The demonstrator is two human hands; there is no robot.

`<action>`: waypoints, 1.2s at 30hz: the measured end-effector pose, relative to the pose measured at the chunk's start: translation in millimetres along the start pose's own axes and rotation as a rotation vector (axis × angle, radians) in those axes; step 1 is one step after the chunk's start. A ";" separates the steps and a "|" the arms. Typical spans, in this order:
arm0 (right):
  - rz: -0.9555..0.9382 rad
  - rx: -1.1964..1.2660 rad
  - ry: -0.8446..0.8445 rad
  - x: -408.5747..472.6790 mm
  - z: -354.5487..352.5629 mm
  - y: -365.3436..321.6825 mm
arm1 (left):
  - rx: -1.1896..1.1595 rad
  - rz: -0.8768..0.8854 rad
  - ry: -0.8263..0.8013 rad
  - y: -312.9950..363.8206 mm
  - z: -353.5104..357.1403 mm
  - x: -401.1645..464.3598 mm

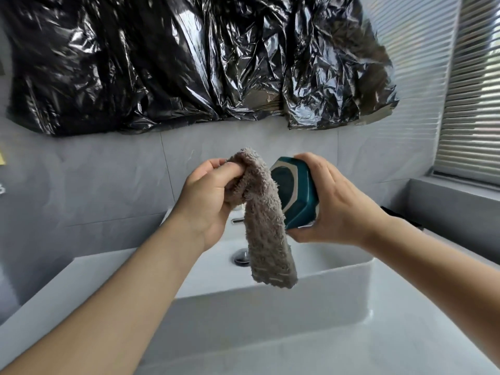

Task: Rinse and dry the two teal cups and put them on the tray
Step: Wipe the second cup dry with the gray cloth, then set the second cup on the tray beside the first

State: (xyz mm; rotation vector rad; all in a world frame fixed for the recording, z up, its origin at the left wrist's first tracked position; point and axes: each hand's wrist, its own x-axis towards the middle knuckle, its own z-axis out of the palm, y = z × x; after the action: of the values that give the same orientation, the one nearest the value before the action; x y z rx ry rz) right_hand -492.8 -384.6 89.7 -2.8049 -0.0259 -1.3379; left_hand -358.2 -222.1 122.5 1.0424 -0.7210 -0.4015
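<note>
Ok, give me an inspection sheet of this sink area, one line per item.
Surface: white basin on a pale counter, drain visible.
Job's things: one teal cup held on its side; beige towel hanging beside its mouth; second cup and tray not seen.
Clutter: nothing seen.
Hands: left hand grips the towel; right hand holds the cup.
Cables: nothing seen.
Surroundings: black plastic sheet on the wall, window blinds at right.

Bright, even daylight from window blinds (470, 90) right of the hands. Glare streaks on black plastic sheet (189, 58) above. Slight motion blur; wide-angle bowing at edges. Shadows soft.
</note>
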 end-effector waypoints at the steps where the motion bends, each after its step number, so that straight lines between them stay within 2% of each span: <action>1: 0.010 -0.002 -0.003 -9.7 -7.6 -7.4 | 0.017 -0.007 -0.001 2.8 3.2 -15.1; 6: 0.071 0.019 0.002 -58.5 -31.6 -39.8 | 0.166 -0.006 -0.013 -1.3 0.8 -82.4; 10: 0.225 0.184 -0.011 -100.0 -36.6 -56.5 | 0.650 0.144 0.037 -41.5 -25.7 -122.3; 12: 0.328 0.265 -0.005 -120.4 -35.6 -64.9 | 0.936 0.260 0.003 -68.8 -43.8 -143.9; 14: 0.415 0.319 -0.005 -139.3 -33.0 -72.0 | 1.191 0.298 -0.172 -98.7 -66.4 -160.7; 17: 0.498 0.365 -0.019 -161.0 -31.9 -80.8 | 1.544 0.097 -0.567 -130.9 -93.3 -177.7; 18: 0.511 0.375 -0.029 -166.2 -32.6 -83.4 | 1.589 0.051 -0.634 -135.3 -97.8 -181.2; 20: 0.519 0.385 -0.047 -173.7 -34.9 -87.8 | 1.523 0.076 -0.563 -132.4 -98.1 -184.8; 22: 0.532 0.398 -0.050 -177.6 -38.0 -90.7 | 1.407 0.288 -0.377 -119.6 -91.8 -186.2; 24: 0.558 0.442 -0.038 -177.8 -41.5 -92.5 | 1.376 0.548 -0.267 -104.2 -80.6 -189.1; 27: 0.603 0.541 -0.018 -170.8 -46.4 -93.5 | 1.363 0.832 -0.299 -91.8 -60.2 -193.3; 30: 0.611 0.683 -0.017 -157.4 -49.3 -86.5 | 1.300 0.888 -0.354 -91.4 -42.8 -182.8; 33: 0.618 0.782 -0.032 -141.4 -46.7 -65.9 | 1.223 0.939 -0.341 -92.5 -27.8 -153.9; 36: 0.628 0.874 -0.051 -125.5 -34.4 -33.1 | 1.228 1.058 -0.351 -100.5 -13.6 -113.1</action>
State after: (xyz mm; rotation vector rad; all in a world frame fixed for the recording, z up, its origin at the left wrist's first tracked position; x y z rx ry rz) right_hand -599.5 -352.8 14.6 -1.8721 0.1997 -0.8128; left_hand -425.4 -190.2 -9.9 1.5110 -1.7976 0.9322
